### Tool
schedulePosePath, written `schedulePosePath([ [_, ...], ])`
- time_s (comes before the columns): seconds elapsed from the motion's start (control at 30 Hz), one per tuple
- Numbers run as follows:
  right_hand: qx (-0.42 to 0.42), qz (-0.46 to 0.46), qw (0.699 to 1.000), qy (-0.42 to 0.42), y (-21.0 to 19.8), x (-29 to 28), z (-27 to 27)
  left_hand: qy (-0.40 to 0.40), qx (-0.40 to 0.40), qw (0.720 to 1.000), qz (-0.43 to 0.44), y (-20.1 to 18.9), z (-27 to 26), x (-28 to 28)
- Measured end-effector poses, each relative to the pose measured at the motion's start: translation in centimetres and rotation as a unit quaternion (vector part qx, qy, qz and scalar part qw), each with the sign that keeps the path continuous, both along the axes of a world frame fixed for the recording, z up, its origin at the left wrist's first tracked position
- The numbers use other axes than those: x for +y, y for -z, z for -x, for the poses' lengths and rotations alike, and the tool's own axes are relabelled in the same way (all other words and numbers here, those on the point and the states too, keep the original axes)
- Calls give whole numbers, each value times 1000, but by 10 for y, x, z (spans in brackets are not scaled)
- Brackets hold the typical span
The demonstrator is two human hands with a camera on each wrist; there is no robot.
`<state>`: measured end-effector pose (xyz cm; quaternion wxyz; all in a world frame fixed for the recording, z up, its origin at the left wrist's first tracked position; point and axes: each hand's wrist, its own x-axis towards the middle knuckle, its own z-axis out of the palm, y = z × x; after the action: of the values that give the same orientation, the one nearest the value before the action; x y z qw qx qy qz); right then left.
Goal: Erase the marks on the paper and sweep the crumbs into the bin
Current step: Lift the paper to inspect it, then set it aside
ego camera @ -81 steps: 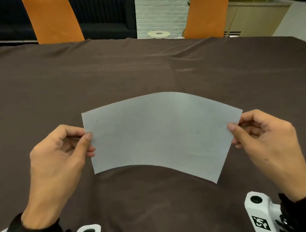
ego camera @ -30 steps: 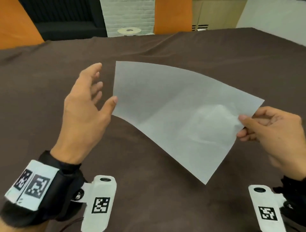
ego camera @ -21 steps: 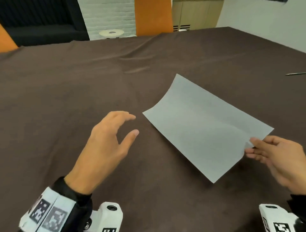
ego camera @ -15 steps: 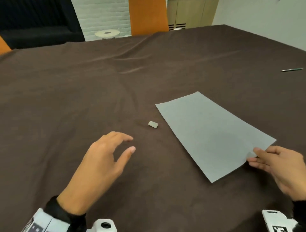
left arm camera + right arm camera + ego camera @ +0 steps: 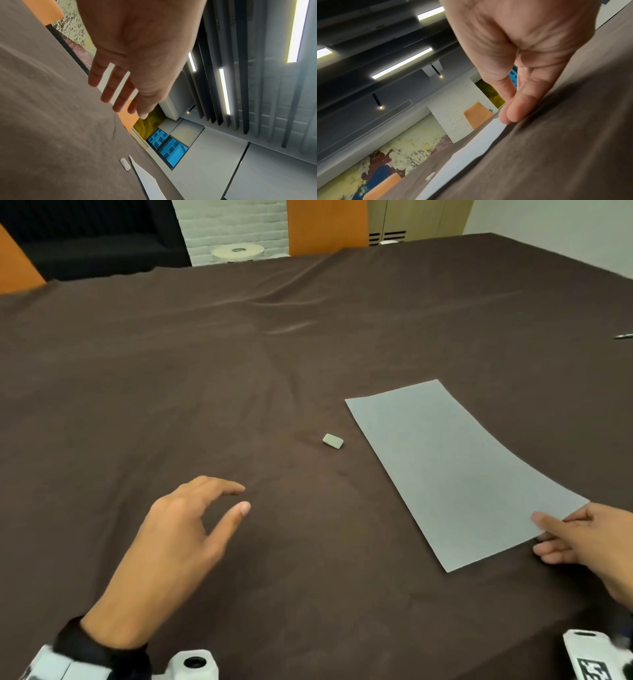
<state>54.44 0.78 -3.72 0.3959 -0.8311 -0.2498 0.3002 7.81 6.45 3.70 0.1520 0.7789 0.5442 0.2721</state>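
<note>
Our right hand (image 5: 589,546) pinches the near corner of the flat pale grey paper sheet (image 5: 459,470) on the brown tablecloth (image 5: 171,371). Our left hand (image 5: 181,529) hovers spread, holding nothing; beyond its fingertips lies the small white rectangular eraser (image 5: 333,441), just beside the sheet's left edge.

Both hands are bare. A black cuff (image 5: 99,648) and white marker band (image 5: 51,667) sit behind the left hand (image 5: 178,539). White tagged cameras (image 5: 592,659) ride under both wrists.
</note>
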Motion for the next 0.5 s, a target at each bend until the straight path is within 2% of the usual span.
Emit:
schedulePosePath([
  [0.27,-26,114,993,-11,-17,-6,6,-32,11,999,16,2,18,-11],
  [0.33,-67,129,989,-24,-23,-11,7,-55,21,998,18,5,26,-16],
  [0.43,-185,100,974,-81,-39,-14,26,-99,39,994,24,11,44,-26],
  [0.5,-198,76,971,-107,-52,-10,55,-127,53,990,33,16,58,-31],
])
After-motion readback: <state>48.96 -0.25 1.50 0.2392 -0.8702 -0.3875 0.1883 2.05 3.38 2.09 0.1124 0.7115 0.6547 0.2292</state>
